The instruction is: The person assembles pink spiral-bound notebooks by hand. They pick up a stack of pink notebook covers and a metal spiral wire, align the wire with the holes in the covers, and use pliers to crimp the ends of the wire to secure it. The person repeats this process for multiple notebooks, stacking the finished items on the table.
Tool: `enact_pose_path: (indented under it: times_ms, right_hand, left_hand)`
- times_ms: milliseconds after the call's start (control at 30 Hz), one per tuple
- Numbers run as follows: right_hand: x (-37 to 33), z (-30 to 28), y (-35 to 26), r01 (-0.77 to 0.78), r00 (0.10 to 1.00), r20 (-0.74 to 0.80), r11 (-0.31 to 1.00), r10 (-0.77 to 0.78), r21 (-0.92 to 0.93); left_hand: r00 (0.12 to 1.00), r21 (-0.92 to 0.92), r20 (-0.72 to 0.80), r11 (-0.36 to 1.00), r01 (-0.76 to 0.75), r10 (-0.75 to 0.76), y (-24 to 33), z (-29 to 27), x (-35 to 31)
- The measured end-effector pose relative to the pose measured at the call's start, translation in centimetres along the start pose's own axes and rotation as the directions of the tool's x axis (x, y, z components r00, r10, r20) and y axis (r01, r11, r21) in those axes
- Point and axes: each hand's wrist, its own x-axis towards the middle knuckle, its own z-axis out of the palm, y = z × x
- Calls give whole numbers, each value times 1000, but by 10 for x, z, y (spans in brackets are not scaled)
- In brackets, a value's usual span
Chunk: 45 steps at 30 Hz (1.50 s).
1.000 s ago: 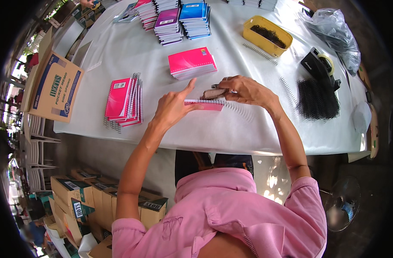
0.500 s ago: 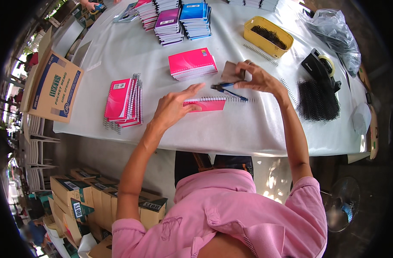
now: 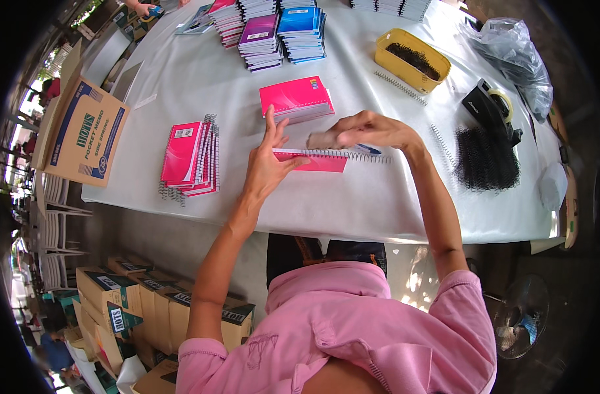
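A pink notebook (image 3: 323, 163) lies near the table's front, a wire coil (image 3: 369, 157) threaded along its far edge and sticking out to the right. My left hand (image 3: 266, 154) grips its left end, thumb across the cover, other fingers raised behind. In my right hand (image 3: 378, 131), slightly blurred, is a small brownish-grey block (image 3: 321, 140), held just above the coiled edge. Partly under that hand are blue-handled pliers (image 3: 371, 150), whose jaws are hidden. Beyond the hands is a stack of pink notebooks (image 3: 296, 97).
Coil-bound pink notebooks (image 3: 181, 154) are piled at left, beside a cardboard box (image 3: 86, 134). Purple (image 3: 259, 33) and blue (image 3: 300, 26) notebook stacks stand farther back. A yellow tub (image 3: 405, 75) of black coils, a black tape dispenser (image 3: 487, 105) and bunched black coils (image 3: 485, 157) sit at right.
My right hand has brought the block leftward, from beside the pliers to above the notebook's coiled edge. The left hand's fingers have lifted from pointing right to pointing up.
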Motion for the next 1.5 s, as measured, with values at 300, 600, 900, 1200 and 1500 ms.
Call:
enact_pose_path:
  times_ms: [300, 600, 900, 1200, 1500]
  right_hand:
    - [6, 0, -1, 12, 1000, 22, 1000, -12, -23]
    - [9, 8, -9, -41, 998, -57, 989, 33, -141]
    - [11, 14, -17, -40, 994, -98, 988, 55, 151]
    - [-19, -12, 26, -310, 636, -623, 589, -455, -747]
    - [-18, 55, 82, -200, 730, -438, 448, -525, -871]
  left_hand:
    - [999, -181, -8, 983, 34, -36, -18, 13, -3]
    - [1000, -269, 9, 963, -1, 4, -19, 14, -1]
    - [999, -311, 46, 950, 41, -28, -19, 12, -1]
    - [930, -317, 367, 943, 99, 26, -22, -15, 6]
    - [955, -227, 292, 966, 120, -50, -10, -8, -3]
